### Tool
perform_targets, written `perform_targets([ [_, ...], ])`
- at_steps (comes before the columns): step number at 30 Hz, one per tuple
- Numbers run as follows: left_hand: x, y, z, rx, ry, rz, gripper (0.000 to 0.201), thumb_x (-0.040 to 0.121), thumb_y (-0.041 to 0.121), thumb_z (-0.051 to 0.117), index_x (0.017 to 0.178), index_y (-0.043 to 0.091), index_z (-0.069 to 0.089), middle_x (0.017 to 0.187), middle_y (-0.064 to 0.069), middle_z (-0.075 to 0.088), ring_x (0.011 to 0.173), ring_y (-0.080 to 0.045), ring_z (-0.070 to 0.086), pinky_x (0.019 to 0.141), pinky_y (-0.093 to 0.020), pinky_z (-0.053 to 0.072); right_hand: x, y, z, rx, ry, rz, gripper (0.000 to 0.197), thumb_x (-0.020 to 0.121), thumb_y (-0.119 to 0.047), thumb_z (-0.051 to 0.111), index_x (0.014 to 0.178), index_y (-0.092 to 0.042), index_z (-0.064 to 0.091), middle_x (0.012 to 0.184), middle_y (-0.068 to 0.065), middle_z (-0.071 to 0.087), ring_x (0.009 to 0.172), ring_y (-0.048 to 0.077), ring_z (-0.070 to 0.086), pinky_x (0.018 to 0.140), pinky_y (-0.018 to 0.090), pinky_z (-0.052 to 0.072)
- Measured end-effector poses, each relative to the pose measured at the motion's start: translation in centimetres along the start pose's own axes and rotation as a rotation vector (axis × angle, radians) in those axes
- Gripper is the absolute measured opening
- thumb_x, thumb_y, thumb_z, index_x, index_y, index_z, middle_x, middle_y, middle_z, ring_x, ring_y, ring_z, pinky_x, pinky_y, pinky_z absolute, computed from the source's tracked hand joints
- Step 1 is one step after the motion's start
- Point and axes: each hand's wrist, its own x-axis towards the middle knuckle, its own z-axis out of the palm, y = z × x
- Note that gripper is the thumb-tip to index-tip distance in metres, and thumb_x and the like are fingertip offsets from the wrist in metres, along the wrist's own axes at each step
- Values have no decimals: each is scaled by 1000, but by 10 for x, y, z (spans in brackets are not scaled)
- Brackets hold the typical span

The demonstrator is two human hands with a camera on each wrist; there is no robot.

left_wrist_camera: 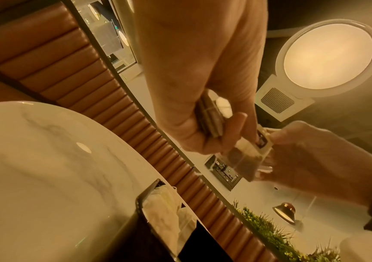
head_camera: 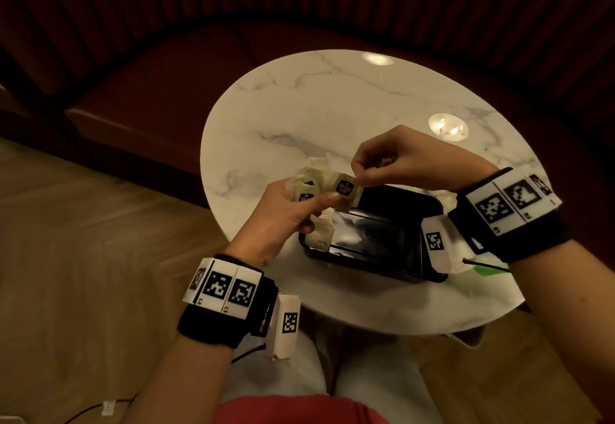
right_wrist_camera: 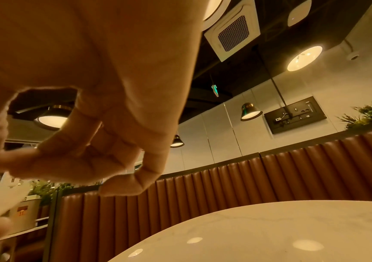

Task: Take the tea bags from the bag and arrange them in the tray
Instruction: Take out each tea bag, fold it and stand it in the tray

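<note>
My left hand [head_camera: 293,205] grips a small stack of tea bags [head_camera: 304,192] above the table's near left part; the stack [left_wrist_camera: 209,120] shows edge-on between thumb and fingers in the left wrist view. My right hand [head_camera: 361,174] pinches the top corner of one tea bag [head_camera: 344,190] with a dark label, held just right of the stack over the tray's left end. That bag [left_wrist_camera: 246,159] hangs between both hands. The black glossy tray [head_camera: 416,204] lies on the table. A crumpled pale bag [head_camera: 321,170] sits behind my left hand.
The round white marble table [head_camera: 332,107] has bare surface at the back. A crumpled pale wrapper [head_camera: 322,228] lies at the tray's left end. A curved brown booth seat [head_camera: 166,90] rings the table. Wood floor lies at the left.
</note>
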Motion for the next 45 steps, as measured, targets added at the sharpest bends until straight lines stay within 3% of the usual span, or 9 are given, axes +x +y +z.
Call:
perform_targets([
  [3,0,2,3,-105,36,-18,9,86,5,68,94,4,66,65,-2,58,53,-7,47,42,-19,35,0,-2,5,79,74,-16,6,89,-24,67,93,-20,67,82,-14,67,71,0,61,68,14,49],
  [6,-1,6,3,-214,54,-27,7,89,7,65,95,11,66,68,2,61,57,-6,51,42,-15,38,-3,1,13,192,117,25,43,76,-44,69,113,-26,58,107,-5,64,88,10,68,78,24,56],
  [11,-2,13,5,-379,75,-41,8,90,7,64,91,15,66,65,6,61,57,-4,50,40,-13,34,-10,4,30,392,189,17,40,85,-3,70,118,-8,48,96,10,68,81,22,72,75,28,59],
  [19,-1,16,4,-415,144,20,8,87,8,67,94,11,64,64,3,58,54,-5,49,39,-14,35,-14,5,31,310,271,-54,17,84,0,70,101,-2,66,88,10,74,77,19,72,78,25,58],
  [27,-1,14,4,-397,154,32,11,87,9,68,97,11,64,67,3,57,55,-5,48,40,-14,35,-15,8,40,288,345,-46,19,86,-18,70,101,-5,71,88,5,74,80,16,71,75,19,55],
  [30,-1,13,4,-310,141,52,12,88,9,67,99,10,65,64,5,59,54,-5,49,41,-14,36,-13,11,35,184,374,-41,40,78,-40,70,114,-23,65,102,-9,69,90,3,67,80,18,53],
  [33,-1,12,3,-152,129,85,11,87,11,69,98,12,68,65,6,59,54,-5,49,43,-16,37,-13,8,29,128,398,-61,50,77,-53,66,122,-33,62,110,-13,64,96,5,64,82,26,55],
  [39,0,9,6,-26,133,108,5,84,12,72,89,14,70,64,5,60,55,-4,51,44,-18,38,-8,3,24,56,363,-105,13,87,-23,69,98,-17,74,89,-7,72,78,6,66,73,21,54],
  [45,3,9,3,-180,249,7,7,87,15,72,87,14,65,63,6,57,54,-4,50,43,-16,39,3,22,24,18,395,93,5,86,-12,67,88,-15,71,78,-5,71,68,8,69,71,24,56],
])
